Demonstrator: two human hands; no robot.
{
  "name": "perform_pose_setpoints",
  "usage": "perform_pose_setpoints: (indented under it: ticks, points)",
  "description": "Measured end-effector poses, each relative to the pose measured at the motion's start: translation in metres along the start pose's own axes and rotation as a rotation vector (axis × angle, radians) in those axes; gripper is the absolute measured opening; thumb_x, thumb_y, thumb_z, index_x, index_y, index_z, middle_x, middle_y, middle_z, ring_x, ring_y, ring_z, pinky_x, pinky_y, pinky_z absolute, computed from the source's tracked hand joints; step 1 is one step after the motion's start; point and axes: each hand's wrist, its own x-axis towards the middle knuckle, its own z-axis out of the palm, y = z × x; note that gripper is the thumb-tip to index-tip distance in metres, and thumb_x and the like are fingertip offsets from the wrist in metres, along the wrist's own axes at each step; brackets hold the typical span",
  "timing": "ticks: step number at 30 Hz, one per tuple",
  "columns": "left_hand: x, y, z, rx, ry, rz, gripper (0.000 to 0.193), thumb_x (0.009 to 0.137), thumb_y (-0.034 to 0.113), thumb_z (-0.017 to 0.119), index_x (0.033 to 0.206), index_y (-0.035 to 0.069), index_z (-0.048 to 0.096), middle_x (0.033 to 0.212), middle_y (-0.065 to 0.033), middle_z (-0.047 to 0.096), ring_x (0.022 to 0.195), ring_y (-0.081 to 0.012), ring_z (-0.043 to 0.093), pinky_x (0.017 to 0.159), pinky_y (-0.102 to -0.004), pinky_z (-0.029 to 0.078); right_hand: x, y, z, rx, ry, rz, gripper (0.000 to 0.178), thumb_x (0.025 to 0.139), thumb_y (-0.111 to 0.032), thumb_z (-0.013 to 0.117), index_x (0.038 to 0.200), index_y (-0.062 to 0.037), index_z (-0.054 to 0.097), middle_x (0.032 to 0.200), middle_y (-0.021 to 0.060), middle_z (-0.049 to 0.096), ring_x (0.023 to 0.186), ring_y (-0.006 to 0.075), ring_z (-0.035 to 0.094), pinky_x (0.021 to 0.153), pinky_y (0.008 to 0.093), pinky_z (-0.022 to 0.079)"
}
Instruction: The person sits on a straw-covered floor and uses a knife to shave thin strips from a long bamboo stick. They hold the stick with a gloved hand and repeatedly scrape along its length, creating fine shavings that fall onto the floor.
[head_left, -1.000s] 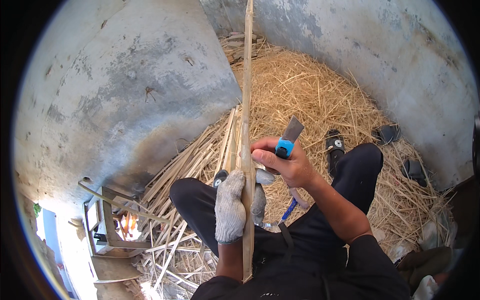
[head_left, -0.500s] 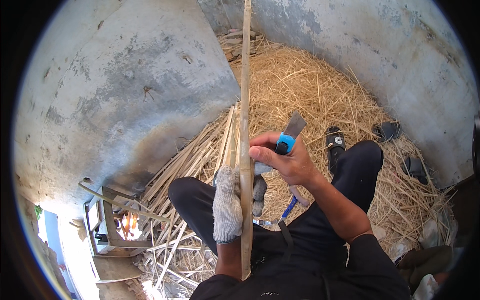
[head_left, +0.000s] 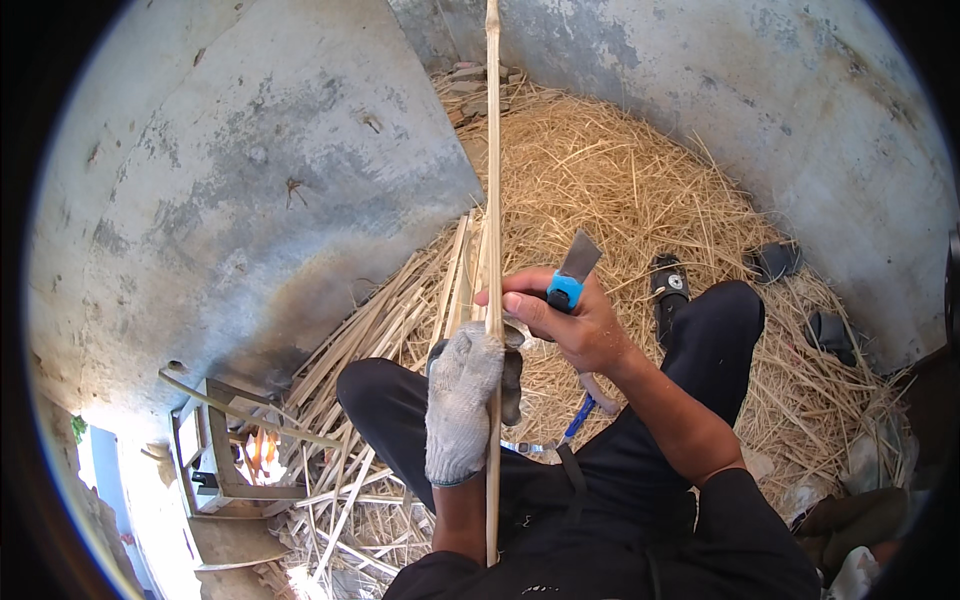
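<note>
A long, pale bamboo strip [head_left: 494, 180] stands nearly lengthwise before me, running from the top edge of the view down to my lap. My left hand [head_left: 465, 400], in a whitish knitted glove with dark patches on the fingers, is closed around it. My bare right hand [head_left: 580, 320] grips a knife [head_left: 578, 262] with a short, broad grey blade and a blue band by its black handle. The blade points up, away from the strip. My right index finger and thumb meet the strip just above the glove, the fingertip passing behind it.
Split bamboo strips [head_left: 370, 330] lie in a heap at the left. Beyond my knees spreads a mound of straw-like shavings [head_left: 610, 170], bounded by grey walls [head_left: 270, 130]. Dark sandals [head_left: 775, 262] lie at the right. A wooden frame [head_left: 225, 450] stands lower left; a blue-handled tool [head_left: 579, 415] is between my legs.
The bamboo strip has been turned and now shows a narrower, paler face. My left hand has rolled over it toward the right. My right hand and the knife have shifted slightly left and down.
</note>
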Motion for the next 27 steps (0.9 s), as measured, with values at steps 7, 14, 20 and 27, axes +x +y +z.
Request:
perform_pose_setpoints:
  ticks: [7, 14, 20, 27]
  points:
    - [-0.004, 0.008, 0.008, 0.411, 0.134, 0.194, 0.022, 0.095, 0.022, 0.064, 0.100, 0.001, 0.057, 0.072, -0.0023, 0.058, 0.056, -0.0065, 0.052, 0.050, -0.0219, 0.041, -0.001, 0.001, 0.000, 0.075, -0.055, 0.027, 0.027, 0.099, -0.014, 0.054, 0.113, 0.0019, 0.069, 0.068, -0.0037, 0.054, 0.059, 0.0033, 0.043, 0.054, 0.0217, 0.034]
    - [-0.011, 0.012, 0.008, 0.148, 0.076, 0.072, 0.019, 0.098, 0.018, 0.059, 0.098, -0.001, 0.057, 0.061, 0.0005, 0.050, 0.052, -0.0057, 0.045, 0.047, -0.0227, 0.034, 0.004, 0.022, 0.008, -0.414, 0.145, -0.398, 0.015, 0.095, -0.008, 0.058, 0.088, 0.0018, 0.067, 0.061, 0.0048, 0.054, 0.054, 0.0088, 0.051, 0.049, 0.0299, 0.040]
    - [-0.016, 0.013, 0.007, 0.208, 0.043, 0.087, 0.027, 0.100, 0.025, 0.057, 0.105, -0.001, 0.061, 0.061, 0.0012, 0.048, 0.050, -0.0060, 0.041, 0.046, -0.0235, 0.031, 0.007, 0.029, 0.005, -0.658, 0.179, -0.365, 0.041, 0.093, -0.021, 0.065, 0.060, 0.0000, 0.050, 0.049, 0.0149, 0.046, 0.042, 0.0282, 0.051, 0.044, 0.0386, 0.037]
    - [-0.016, 0.009, 0.002, 0.184, 0.033, 0.090, 0.026, 0.101, 0.024, 0.055, 0.105, -0.001, 0.064, 0.061, 0.0014, 0.048, 0.050, -0.0064, 0.040, 0.046, -0.0238, 0.031, 0.009, 0.043, 0.003, -0.673, 0.144, -0.410, 0.042, 0.092, -0.023, 0.065, 0.059, -0.0021, 0.049, 0.049, 0.0155, 0.045, 0.042, 0.0305, 0.049, 0.044, 0.0392, 0.037]
